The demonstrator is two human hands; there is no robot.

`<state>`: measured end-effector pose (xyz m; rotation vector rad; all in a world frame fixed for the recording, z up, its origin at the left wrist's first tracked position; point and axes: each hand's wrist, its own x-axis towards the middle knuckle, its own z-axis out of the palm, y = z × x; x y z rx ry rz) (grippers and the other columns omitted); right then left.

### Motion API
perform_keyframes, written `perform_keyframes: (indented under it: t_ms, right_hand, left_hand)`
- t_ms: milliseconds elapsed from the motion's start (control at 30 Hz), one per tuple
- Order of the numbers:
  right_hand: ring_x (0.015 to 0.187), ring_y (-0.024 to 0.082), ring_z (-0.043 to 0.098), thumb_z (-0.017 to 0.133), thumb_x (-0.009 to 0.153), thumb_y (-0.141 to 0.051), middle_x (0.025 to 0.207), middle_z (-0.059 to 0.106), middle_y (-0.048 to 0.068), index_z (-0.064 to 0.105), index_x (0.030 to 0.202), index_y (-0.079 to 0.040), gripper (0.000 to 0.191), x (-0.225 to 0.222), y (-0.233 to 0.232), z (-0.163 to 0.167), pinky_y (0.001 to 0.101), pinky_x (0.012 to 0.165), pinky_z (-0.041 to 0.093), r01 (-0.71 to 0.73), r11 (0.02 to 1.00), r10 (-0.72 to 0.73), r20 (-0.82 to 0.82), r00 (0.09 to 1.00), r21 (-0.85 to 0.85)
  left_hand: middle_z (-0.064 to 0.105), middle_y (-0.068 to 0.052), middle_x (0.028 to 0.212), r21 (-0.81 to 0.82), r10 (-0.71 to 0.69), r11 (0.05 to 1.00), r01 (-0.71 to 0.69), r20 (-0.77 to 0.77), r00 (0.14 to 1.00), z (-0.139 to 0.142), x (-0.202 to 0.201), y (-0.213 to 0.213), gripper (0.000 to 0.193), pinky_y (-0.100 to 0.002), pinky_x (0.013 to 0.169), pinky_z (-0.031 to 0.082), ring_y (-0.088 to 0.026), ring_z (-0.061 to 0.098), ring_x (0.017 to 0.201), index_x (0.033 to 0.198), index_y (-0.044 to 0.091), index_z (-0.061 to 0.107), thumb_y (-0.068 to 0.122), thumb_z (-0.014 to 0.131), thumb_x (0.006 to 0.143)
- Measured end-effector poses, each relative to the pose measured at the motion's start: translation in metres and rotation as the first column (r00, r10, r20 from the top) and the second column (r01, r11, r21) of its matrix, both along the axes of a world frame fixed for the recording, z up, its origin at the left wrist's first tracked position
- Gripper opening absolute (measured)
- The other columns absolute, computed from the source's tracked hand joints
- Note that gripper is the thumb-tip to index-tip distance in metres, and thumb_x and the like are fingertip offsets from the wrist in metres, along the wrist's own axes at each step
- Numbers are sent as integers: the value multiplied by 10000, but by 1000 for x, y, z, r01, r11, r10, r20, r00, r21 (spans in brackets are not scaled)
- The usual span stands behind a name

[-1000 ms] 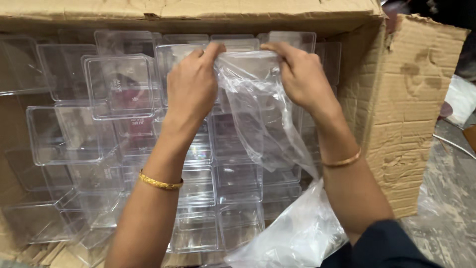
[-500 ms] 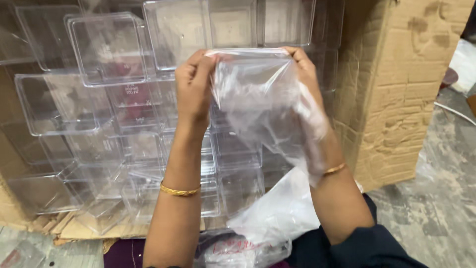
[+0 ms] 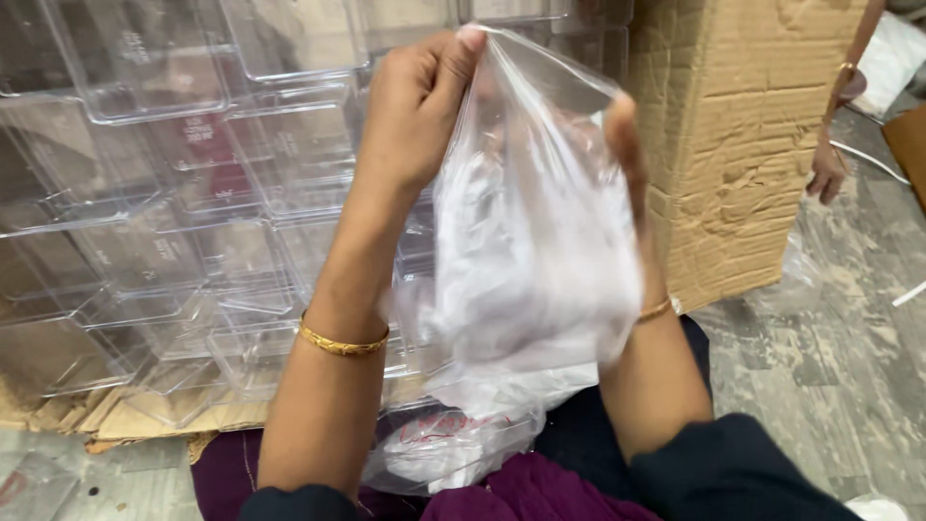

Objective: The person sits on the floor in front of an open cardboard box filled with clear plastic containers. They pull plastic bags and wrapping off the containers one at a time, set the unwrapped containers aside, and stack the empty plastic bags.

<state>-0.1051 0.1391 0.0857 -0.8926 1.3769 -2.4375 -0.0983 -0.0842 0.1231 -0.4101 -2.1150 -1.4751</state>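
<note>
I am holding a clear plastic bag (image 3: 535, 241) up in front of me with both hands. My left hand (image 3: 415, 111) is pinching the bag's top edge, thumb and fingers pressed together on the film near its upper left corner. My right hand (image 3: 627, 174) is sitting behind the bag, mostly veiled by the plastic, so I cannot tell how its fingers are gripping; only the thumb is showing at the right edge. The bag is hanging between my wrists, each wearing a gold bangle (image 3: 342, 340). More plastic bags (image 3: 453, 449) are lying in my lap. Behind the bag, clear plastic boxes (image 3: 183, 174) are stacked inside a cardboard carton (image 3: 743, 145). Another person's hand (image 3: 828, 172) is hanging beside the carton.
</note>
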Motion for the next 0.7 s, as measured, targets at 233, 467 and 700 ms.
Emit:
perform_keyframes:
  t_ms: [233, 467, 700]
  right_hand:
    - [860, 160, 622, 600, 1089, -402, 1009, 701, 132, 728, 1233, 115, 552, 42, 33, -30, 307, 786, 529, -80, 794, 104, -5, 995, 603]
    - [1444, 259, 457, 438, 1130, -484, 1565, 477, 110, 395, 1562, -55, 610, -6, 226, -96, 418, 1254, 348, 443, 879, -466, -128, 875, -176]
    - [1212, 288, 608, 561, 951, -558, 1364, 569, 128, 519, 1388, -43, 677, 0, 387, -215, 488, 949, 524, 859, -418, -761, 403, -509, 295]
  left_hand:
    - [633, -106, 699, -190, 171, 966, -177, -48, 984, -31, -17, 45, 434, -434, 595, 454, -307, 583, 633, 847, 71, 675, 451, 608, 1044]
    - [668, -42, 1041, -320, 166, 902, -291, -365, 916, -55, 8, 54, 169, -391, 815, 522, -261, 608, 968, 1023, 89, 719, 256, 695, 1023]
    - [682, -49, 1074, -321, 206, 875, -362, -429, 879, -61, 2, 61, 74, -363, 845, 539, -239, 626, 994, 968, 40, 709, 108, 714, 995]
